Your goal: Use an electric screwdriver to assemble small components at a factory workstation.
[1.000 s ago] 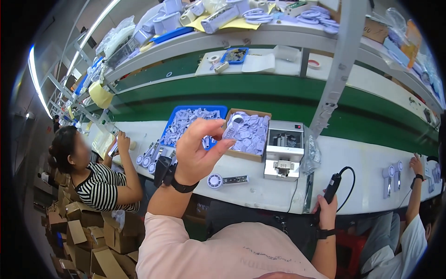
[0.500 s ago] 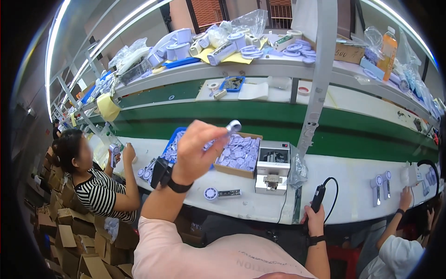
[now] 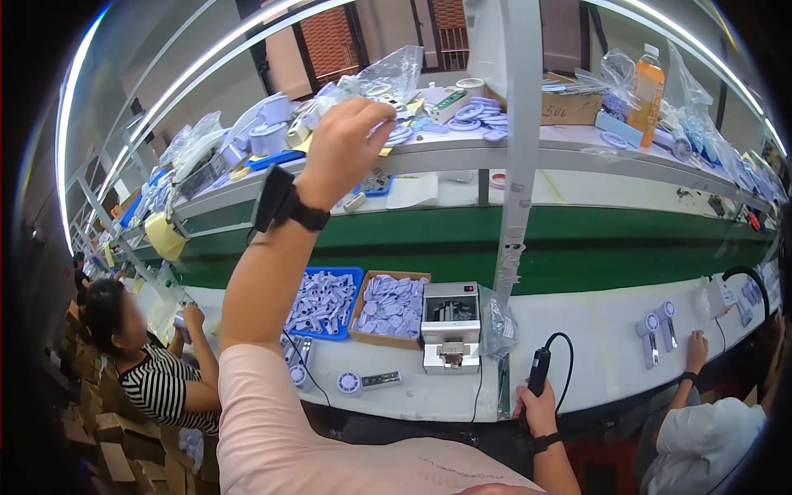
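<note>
My left hand [image 3: 351, 144] is raised in front of the upper shelf, close to the lavender parts heaped there. Its fingers are curled together, and I cannot make out what, if anything, is between them. A black band with a dark box sits on that wrist. At the bench's front edge, my right hand [image 3: 539, 408] is wrapped round a black corded electric screwdriver [image 3: 539, 370], held upright. A lavender handheld fan [image 3: 369, 381] with its circuit board exposed lies on the white bench. Behind it stands a screw feeder [image 3: 451, 326].
A blue tray [image 3: 360, 285] and a cardboard box [image 3: 388, 340] hold lavender plastic parts. The upper shelf [image 3: 462, 148] carries rings, cups, plastic bags and an orange drink bottle [image 3: 648, 95]. A metal post [image 3: 517, 165] rises by the feeder. Co-workers sit at left and right.
My left hand has risen from above the bench to the shelf; the small lavender ring-ended part in its fingers no longer shows. The view has shifted. My right hand keeps the screwdriver.
</note>
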A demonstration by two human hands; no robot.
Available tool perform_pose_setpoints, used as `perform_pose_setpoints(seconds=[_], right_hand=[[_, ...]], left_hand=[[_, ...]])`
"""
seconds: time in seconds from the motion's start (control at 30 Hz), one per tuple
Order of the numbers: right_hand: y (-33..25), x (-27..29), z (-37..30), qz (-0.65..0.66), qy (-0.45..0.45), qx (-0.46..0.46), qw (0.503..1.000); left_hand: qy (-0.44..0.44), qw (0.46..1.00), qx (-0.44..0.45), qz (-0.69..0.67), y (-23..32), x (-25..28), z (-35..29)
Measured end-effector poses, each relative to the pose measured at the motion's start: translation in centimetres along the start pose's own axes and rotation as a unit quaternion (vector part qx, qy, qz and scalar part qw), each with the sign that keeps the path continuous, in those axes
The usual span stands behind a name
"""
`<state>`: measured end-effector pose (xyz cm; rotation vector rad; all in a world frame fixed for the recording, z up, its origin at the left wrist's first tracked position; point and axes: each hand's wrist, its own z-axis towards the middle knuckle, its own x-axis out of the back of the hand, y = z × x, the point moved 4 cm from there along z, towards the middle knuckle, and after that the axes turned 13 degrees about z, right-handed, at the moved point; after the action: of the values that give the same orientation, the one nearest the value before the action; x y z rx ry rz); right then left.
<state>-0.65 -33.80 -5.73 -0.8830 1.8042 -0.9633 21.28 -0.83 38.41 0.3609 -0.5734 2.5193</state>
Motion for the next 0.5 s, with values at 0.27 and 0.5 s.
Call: perform_pose_setpoints(seconds=[0.27,0.5], right_hand=[[-0.1,0.2,0.3,-0.006,0.011,-0.012,1.000],[0.4,0.8,-0.5,0.007,0.018,-0.028,0.999]], left_hand=[[0.000,1.000,-0.028,0.008,1.4,-5.1,0.1],[-0.079,0.989,-0.117,0.051,2.5,-7.9,-0.7]])
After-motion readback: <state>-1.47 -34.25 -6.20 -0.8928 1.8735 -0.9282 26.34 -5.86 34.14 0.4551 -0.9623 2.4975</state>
